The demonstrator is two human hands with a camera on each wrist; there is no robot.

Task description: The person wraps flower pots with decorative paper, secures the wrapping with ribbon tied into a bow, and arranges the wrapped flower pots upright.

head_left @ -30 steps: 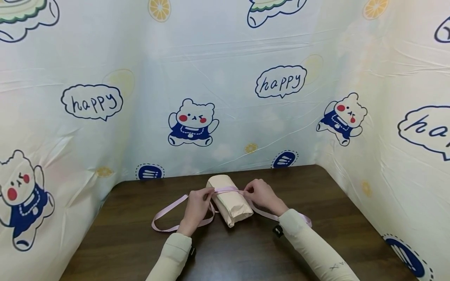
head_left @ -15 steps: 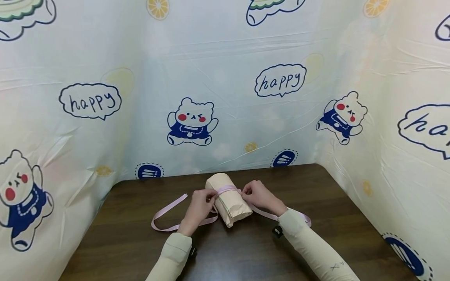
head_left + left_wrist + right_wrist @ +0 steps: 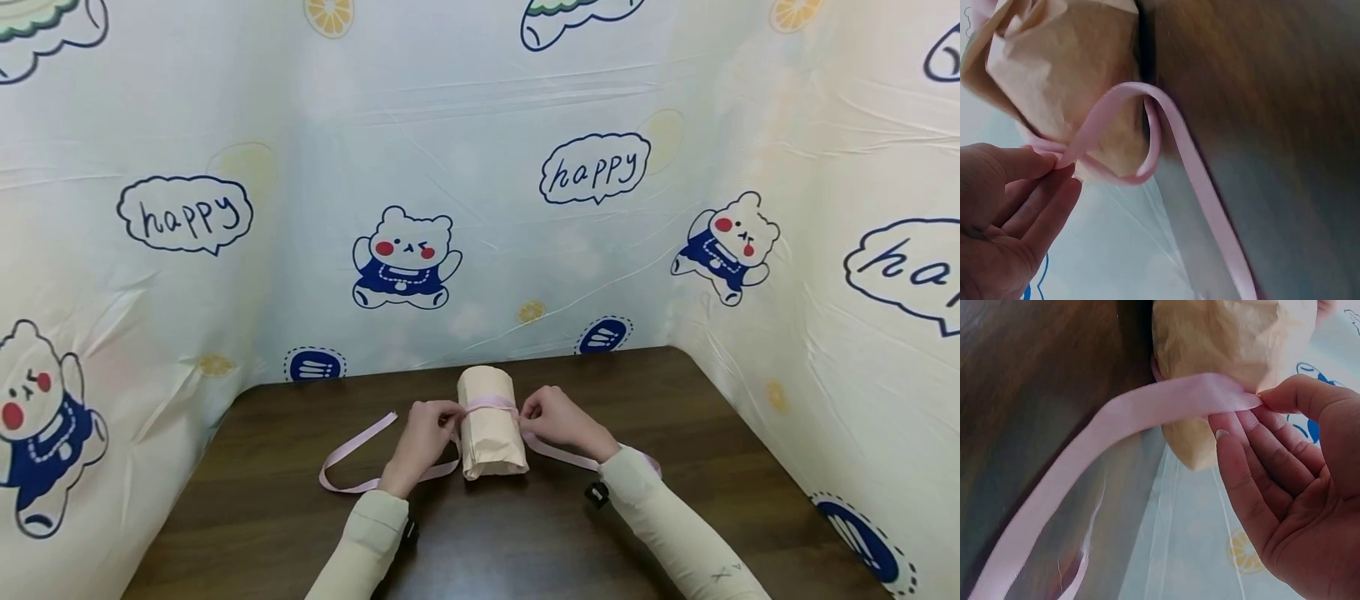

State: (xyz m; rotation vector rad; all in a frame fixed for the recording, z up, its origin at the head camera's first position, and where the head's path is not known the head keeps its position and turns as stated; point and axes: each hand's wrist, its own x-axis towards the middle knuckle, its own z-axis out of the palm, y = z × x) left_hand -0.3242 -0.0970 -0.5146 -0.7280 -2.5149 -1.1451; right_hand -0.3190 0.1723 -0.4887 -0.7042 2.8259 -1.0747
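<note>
A paper-wrapped package (image 3: 492, 446), pale tan with folded ends, lies on the table with a pink ribbon (image 3: 491, 402) passing across its top. At its left side my left hand (image 3: 426, 437) pinches the ribbon between thumb and fingers; in the left wrist view that ribbon (image 3: 1194, 165) loops up from the pinch and trails over the table. On the other side my right hand (image 3: 562, 421) pinches the ribbon too. The right wrist view shows thumb and index finger on the ribbon (image 3: 1147, 409), the other fingers loosely bent beneath.
The dark wooden table (image 3: 495, 542) is enclosed by a printed curtain (image 3: 480, 167) at the back and both sides. One loose ribbon tail curves over the table to the left, another runs right, under the right forearm (image 3: 667, 517).
The package has turned from a slant to nearly straight, its near end swinging left and its far end right. Both hands keep their pinch on the ribbon and have shifted only slightly.
</note>
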